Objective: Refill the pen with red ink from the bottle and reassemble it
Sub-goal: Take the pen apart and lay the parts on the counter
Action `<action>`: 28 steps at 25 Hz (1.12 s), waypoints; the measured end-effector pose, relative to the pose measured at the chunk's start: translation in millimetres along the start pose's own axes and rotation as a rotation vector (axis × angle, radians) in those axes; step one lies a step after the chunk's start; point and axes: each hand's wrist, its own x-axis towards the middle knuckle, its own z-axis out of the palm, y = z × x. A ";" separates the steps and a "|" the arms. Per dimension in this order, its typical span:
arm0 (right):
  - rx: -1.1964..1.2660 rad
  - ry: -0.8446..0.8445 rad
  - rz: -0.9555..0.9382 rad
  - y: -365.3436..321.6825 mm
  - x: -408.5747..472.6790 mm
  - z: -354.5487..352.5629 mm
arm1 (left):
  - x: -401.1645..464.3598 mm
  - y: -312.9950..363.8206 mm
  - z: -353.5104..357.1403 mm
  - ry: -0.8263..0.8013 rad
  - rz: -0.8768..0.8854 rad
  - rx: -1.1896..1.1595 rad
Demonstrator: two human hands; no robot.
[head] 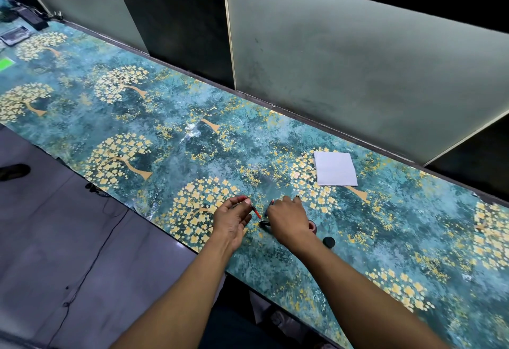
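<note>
Both bare forearms stretched forward and angling inward, left hand [232, 219] palm turned inward with fingers pinching together, right hand [287, 220] palm down, fingers curled, hands close but apart

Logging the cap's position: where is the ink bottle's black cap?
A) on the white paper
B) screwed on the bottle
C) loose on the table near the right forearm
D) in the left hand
C: the black cap lies on the table, beside the open ink bottle.
</note>
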 end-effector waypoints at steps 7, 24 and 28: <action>0.519 0.106 0.204 18.5 -6.5 -17.6 | -1.7 -6.0 7.9 -0.076 0.000 0.071; 1.021 0.290 0.467 68.8 -91.8 -24.0 | -54.5 -55.1 82.8 -0.262 -0.266 0.050; 0.975 0.354 0.453 75.9 -114.1 -12.3 | -64.0 -71.2 86.5 -0.234 -0.329 0.040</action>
